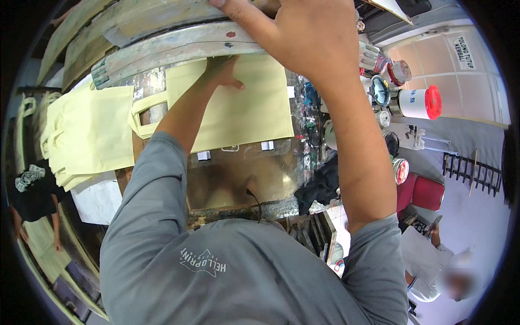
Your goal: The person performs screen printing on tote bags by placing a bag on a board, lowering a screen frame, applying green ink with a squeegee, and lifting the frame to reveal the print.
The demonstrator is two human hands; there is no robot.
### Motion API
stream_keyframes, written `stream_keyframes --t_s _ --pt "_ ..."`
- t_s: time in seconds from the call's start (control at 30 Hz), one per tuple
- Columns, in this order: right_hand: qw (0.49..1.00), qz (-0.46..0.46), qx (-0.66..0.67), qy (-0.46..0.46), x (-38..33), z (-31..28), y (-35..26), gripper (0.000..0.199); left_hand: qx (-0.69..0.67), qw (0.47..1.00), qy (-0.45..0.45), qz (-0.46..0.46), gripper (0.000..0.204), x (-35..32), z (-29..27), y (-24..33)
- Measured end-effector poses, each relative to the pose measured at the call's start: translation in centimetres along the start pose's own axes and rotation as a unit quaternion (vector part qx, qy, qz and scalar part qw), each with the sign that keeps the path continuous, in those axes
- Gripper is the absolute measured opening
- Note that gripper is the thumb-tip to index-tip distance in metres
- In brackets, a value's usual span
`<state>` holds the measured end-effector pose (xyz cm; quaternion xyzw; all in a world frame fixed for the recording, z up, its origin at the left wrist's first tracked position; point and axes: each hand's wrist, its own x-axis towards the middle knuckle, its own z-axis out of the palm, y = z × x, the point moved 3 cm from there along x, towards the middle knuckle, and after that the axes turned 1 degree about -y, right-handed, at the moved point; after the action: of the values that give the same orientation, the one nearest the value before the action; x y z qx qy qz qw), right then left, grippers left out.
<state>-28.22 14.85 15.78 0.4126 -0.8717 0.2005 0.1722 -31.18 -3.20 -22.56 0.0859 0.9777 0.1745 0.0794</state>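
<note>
A pale yellow tote bag (260, 111) lies flat on a paint-stained board, its handles (142, 116) pointing left. Flat on its upper part rests my left hand (225, 70), thumb spread and fingertips partly hidden beneath a raised frame. That frame looks like a screen-printing frame (173, 54), with a taped, stained edge across the top of the view. My right hand (309, 38) is up at the frame's edge, thumb stretched along it; it appears to grip the frame, though its fingers are cut off by the picture's top.
A stack of similar tote bags (100, 130) sits on the left. Paint cans, one red-lidded (428, 102), and a black cloth (319, 187) are on the right. White tabs (267, 145) stick to the board. One person (35, 189) stands far left; another (428, 260) sits lower right.
</note>
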Motion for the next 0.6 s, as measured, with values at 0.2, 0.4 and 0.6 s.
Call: stream_keyframes --t_s 0.2,0.4,0.6 --pt "0.996 -0.038 -0.044 0.060 -0.6 0.3 -0.3 0.055 0.000 0.998 0.031 0.054 0.149 0.5 1.4 -1.1" --pt "0.998 -0.018 -0.007 0.056 -1.1 -0.3 -1.2 0.058 0.065 0.995 0.024 -0.074 0.146 -3.1 -1.7 2.2" --pt "0.998 -0.014 -0.009 0.055 -1.8 -0.5 -0.7 0.062 -0.364 0.902 0.203 -0.112 0.103 -20.1 -12.2 8.1"
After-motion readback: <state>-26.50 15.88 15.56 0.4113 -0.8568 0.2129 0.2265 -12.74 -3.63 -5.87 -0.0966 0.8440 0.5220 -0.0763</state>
